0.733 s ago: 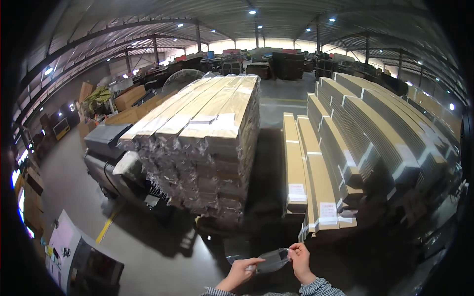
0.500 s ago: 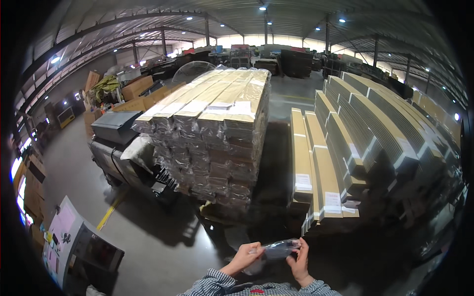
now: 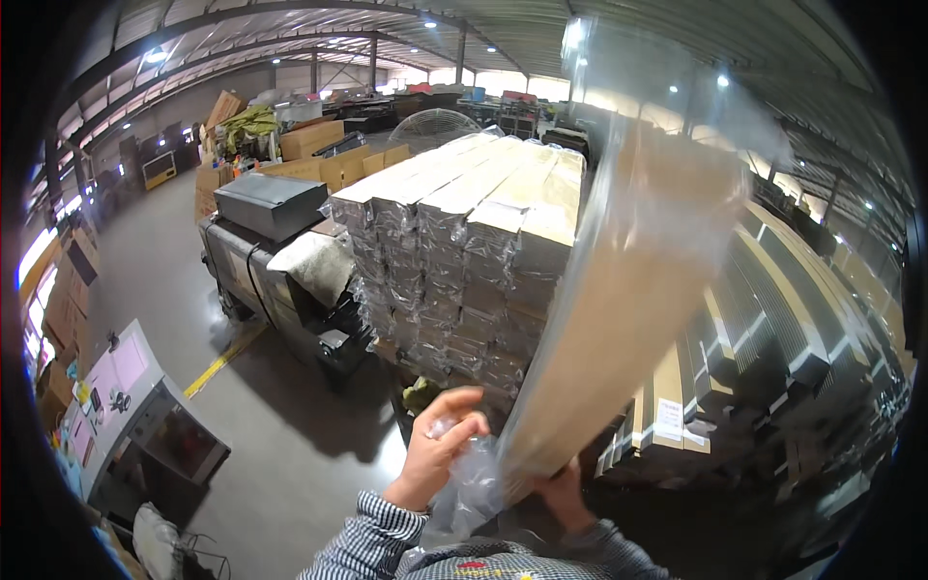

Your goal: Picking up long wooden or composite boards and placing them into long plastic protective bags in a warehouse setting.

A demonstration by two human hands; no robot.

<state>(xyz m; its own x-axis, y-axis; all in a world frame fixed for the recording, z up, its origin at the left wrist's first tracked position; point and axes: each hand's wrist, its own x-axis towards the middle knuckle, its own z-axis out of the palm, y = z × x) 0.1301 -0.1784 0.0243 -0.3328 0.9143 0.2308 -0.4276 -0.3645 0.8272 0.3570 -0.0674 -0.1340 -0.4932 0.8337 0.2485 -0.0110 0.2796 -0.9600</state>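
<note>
A long, flat bundle of brown cardboard (image 3: 619,290) in a clear plastic bag (image 3: 677,87) stands tilted in front of me, its top leaning right and blurred by motion. My left hand (image 3: 440,447) is closed, thumb and fingers pinching loose clear plastic that hangs beside the bundle's lower end. At that lower end, on the right side, my right hand (image 3: 568,495) grips the bundle; its fingertips are partly hidden. The tilted bundle covers part of the stacks behind it.
A plastic-wrapped pile of cardboard bundles (image 3: 454,280) stands ahead. Strapped cardboard stacks (image 3: 773,300) fill the right. To the left are a dark machine (image 3: 280,280) with a grey box (image 3: 271,205) on it, a white-topped console (image 3: 121,387) and a yellow floor line (image 3: 224,364).
The tall cardboard bundle now rises between my hands and the stacks, where only clear plastic was held before. My left hand has come up and left. The view has turned left.
</note>
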